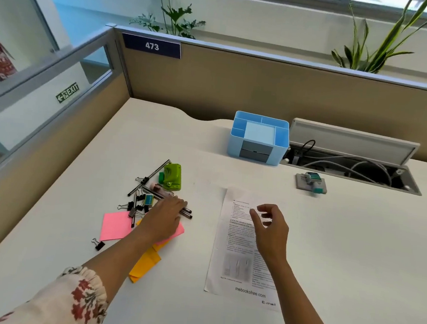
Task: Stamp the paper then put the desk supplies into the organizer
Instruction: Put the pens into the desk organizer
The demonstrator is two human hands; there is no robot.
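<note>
A printed paper point(238, 244) lies on the white desk in front of me. My right hand point(270, 227) hovers over its upper part with loosely curled fingers, holding nothing. My left hand point(165, 215) reaches over the pile of supplies, its fingers lying on dark pens point(186, 212). The pile holds black binder clips point(136, 206), a green stapler point(172, 175), a small blue eraser point(149, 199), pink sticky notes point(115, 225) and orange ones point(145, 264). A blue organizer point(259, 138) stands at the back. The stamp point(312, 181) sits on its grey pad to the right.
An open cable tray point(353, 169) with wires lies behind the stamp, its lid raised. Tan partition walls point(265, 89) enclose the desk at the back and left. One loose binder clip point(98, 244) lies apart near the left edge.
</note>
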